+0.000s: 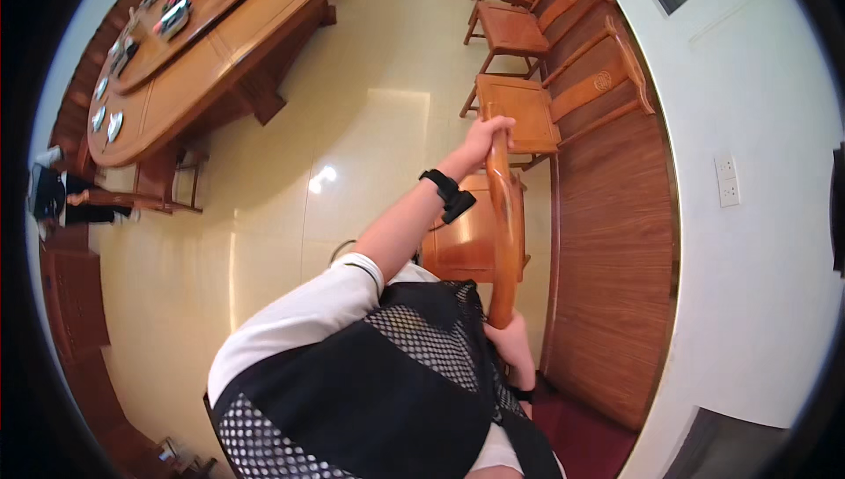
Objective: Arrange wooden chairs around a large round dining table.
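Note:
I hold a wooden chair by its curved, polished top rail (pixel 504 221), which crosses in front of me. Near the rail's far end, my left hand (pixel 490 137) is wrapped around it; a black band with a small box sits on that wrist. My right hand (pixel 513 343) grips the near end, close to my black mesh vest (pixel 422 340). Beneath the rail shows the chair's flat seat (pixel 455 234). The chair's legs are mostly hidden. Just past my left hand stands another wooden chair (pixel 518 93) with a carved back splat.
Several matching chairs (pixel 511 26) line the wood-panelled wall (pixel 614 248) at right. A large oval wooden table (pixel 264 23) with a raised centre bearing decorations stands at upper left. At far left another person (pixel 56 195) has a hand at a chair (pixel 155 178). Glossy tiles (pixel 264 268) cover the floor.

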`<state>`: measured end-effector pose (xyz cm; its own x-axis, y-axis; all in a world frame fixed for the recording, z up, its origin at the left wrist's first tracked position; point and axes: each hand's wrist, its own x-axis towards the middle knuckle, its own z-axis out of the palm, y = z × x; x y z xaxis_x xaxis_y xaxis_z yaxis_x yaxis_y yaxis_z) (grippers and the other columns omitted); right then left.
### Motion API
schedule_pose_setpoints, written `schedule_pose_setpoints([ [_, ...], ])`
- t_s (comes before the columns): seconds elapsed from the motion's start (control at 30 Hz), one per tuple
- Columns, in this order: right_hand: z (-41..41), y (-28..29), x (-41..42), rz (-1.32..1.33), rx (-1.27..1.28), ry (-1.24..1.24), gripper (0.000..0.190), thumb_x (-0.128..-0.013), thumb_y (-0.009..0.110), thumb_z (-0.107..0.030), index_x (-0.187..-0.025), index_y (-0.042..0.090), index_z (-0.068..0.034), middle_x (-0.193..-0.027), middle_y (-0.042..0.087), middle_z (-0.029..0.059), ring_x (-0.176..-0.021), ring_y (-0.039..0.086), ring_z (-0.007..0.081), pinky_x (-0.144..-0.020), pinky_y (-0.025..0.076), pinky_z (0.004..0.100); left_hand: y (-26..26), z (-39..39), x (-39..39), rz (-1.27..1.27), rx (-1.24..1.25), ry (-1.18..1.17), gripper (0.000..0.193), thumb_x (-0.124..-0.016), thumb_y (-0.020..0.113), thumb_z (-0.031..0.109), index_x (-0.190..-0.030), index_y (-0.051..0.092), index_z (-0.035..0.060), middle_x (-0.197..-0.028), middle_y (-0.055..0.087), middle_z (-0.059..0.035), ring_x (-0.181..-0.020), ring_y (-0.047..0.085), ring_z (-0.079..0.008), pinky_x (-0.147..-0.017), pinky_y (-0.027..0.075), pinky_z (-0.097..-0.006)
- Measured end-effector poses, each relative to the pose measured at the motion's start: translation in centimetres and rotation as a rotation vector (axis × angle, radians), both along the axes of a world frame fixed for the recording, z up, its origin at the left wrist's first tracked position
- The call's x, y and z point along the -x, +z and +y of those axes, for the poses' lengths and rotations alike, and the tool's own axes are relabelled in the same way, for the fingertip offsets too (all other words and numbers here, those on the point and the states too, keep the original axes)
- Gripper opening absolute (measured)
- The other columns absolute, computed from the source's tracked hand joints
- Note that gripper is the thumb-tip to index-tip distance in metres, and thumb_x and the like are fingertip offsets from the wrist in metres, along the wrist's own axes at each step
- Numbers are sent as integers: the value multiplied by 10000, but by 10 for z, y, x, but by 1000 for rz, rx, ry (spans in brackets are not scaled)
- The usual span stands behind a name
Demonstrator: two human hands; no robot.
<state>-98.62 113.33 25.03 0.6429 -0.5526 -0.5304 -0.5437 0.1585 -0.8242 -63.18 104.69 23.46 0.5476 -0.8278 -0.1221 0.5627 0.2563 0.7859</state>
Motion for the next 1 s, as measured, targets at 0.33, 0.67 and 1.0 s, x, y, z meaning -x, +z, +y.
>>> schedule_pose_setpoints([
  [0.33,76,-27,7,-23,124,179,288,-683,731,-86,-900,563,1,-804,608,59,-735,599,142,-680,496,294,-20,144,-2,110,-73,239,201,-832,587,261,-779,554,70,-648,587,-75,-581,572,-188,-593,480,-325],
  [0.67,133,-46,-21,-19,164,256,299,-712,768,-175,-822,573,24,-726,599,71,-706,557,122,-653,483,315,-52,248,-35,173,-126,335,191,-800,552,257,-747,533,75,-608,576,-97,-568,551,-206,-582,464,-336],
  [1.0,232,-31,-109,80,155,247,290,-679,718,-114,-892,567,11,-760,566,40,-712,548,127,-671,476,297,-49,325,-126,175,-132,260,191,-812,535,233,-717,551,68,-634,588,-91,-576,551,-192,-572,460,-323],
])
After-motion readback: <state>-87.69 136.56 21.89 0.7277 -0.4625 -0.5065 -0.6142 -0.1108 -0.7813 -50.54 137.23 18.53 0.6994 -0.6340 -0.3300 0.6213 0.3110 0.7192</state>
